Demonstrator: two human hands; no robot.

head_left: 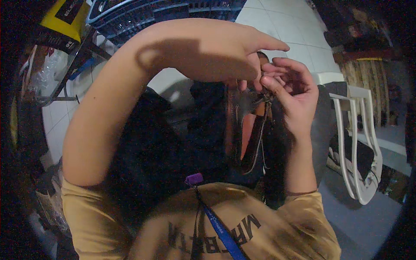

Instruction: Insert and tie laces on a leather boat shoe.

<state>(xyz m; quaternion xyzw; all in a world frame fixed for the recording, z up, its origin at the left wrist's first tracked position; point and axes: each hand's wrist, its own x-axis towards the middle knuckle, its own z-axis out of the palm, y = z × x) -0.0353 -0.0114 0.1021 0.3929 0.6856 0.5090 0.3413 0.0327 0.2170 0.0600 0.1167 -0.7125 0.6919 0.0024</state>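
My left hand (242,52) reaches in from the left, one finger stretched out to the right. Its other fingers curl down beside a dark brown corded bundle (267,96), and what they grip is hidden. My right hand (297,89) is closed, thumb and fingers pinching the top of the bundle. Thin loose cord ends (262,145) hang below it. Under the hands is a long brown leather-like piece (251,141) with a reddish-orange inner face and a dark edge; its exact kind cannot be made out.
A blue plastic crate (167,12) stands on the white tiled floor (286,24) at the far side. To the right is a white plastic chair (357,143). A yellow and black box (65,21) sits at the far left. A blue lanyard (219,229) hangs over my shirt.
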